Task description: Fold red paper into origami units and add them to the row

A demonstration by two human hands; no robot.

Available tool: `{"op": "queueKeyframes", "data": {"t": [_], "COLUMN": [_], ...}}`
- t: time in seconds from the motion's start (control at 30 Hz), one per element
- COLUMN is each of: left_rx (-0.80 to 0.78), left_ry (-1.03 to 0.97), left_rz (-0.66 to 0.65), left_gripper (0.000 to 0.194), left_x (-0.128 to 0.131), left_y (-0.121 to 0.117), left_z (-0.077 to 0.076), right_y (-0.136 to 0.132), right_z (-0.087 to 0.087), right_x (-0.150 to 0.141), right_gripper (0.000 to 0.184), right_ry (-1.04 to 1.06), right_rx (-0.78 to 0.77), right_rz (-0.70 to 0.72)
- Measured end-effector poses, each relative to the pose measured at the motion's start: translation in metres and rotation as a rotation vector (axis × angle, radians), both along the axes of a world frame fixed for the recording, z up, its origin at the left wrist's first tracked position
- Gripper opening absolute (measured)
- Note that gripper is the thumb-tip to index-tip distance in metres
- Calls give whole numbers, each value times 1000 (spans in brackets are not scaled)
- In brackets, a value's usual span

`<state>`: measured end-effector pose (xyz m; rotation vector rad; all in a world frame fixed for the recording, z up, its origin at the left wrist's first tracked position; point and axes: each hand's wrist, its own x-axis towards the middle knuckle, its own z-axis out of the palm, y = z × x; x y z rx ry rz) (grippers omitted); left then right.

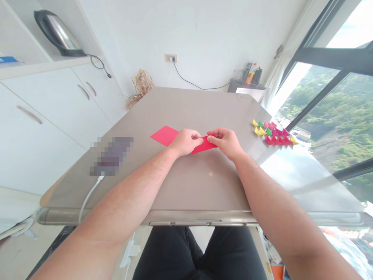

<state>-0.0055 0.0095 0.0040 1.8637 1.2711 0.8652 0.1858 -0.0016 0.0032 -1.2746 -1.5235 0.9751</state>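
Between my two hands is a red sheet of paper [201,147], folded into a narrow strip and held just above or on the table. My left hand [186,142] pinches its left part with thumb and fingers. At the right end, my right hand [223,140] grips the paper with the thumb on top. Another red paper [164,135] lies flat on the table just left of my left hand, which partly covers it. Whether the two red pieces touch cannot be seen behind the hand.
Several small folded paper pieces [274,134] in yellow, green, pink and red stand in rows at the table's right. A pixelated phone-like object [112,155] with a white cable [89,196] lies at the left of the grey-brown table [201,182]. A window borders the right side.
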Motion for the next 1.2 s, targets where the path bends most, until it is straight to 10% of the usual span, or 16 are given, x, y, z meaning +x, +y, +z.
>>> {"op": "queueKeyframes", "data": {"t": [1.2], "left_rx": [-237], "left_ry": [-320], "left_rz": [1], "left_gripper": [11], "left_x": [-4], "left_y": [6], "left_z": [0], "right_y": [-4], "right_z": [-4], "right_x": [-4], "right_gripper": [22], "right_ry": [192], "right_rx": [-27], "right_rz": [192]}}
